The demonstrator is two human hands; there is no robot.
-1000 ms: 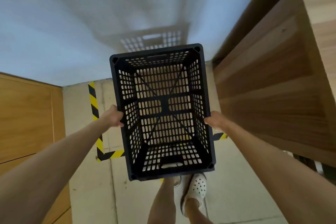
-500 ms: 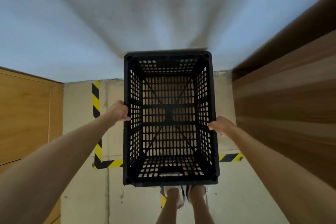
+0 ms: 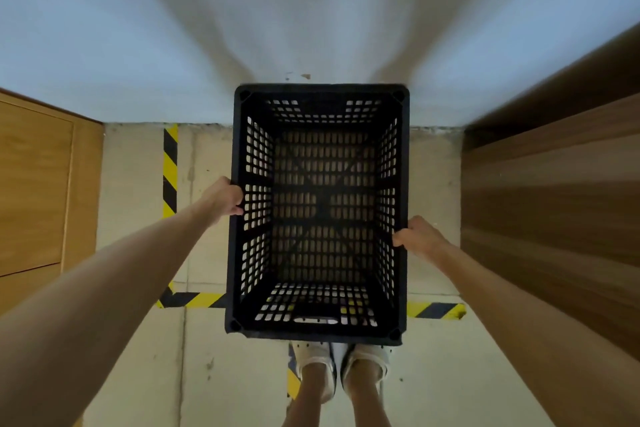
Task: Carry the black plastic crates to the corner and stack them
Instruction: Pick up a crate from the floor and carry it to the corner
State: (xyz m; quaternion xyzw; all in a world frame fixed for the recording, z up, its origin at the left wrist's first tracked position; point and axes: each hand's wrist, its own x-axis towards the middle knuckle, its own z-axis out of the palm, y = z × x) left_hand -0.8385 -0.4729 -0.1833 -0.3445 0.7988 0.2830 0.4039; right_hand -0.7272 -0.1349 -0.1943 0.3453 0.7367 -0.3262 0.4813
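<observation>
A black plastic crate (image 3: 320,326) with perforated walls and floor is directly below me, open side up, its far end against the white wall. My left hand (image 3: 221,199) grips its left rim. On the right rim my right hand (image 3: 420,236) is closed, a little nearer to me. The crate is empty. It lies inside a floor area marked with yellow-black tape (image 3: 169,170). Whether it rests on the floor or hangs just above it cannot be told.
A white wall (image 3: 311,17) closes the far side. A light wooden panel (image 3: 38,191) stands at the left and a dark wooden cabinet (image 3: 554,211) at the right. My feet in white shoes (image 3: 343,364) stand on the concrete floor just behind the crate.
The crate has moved forward and down toward the wall, and now squares up with the taped area. My hands stay on its side rims. The view has turned to face the wall.
</observation>
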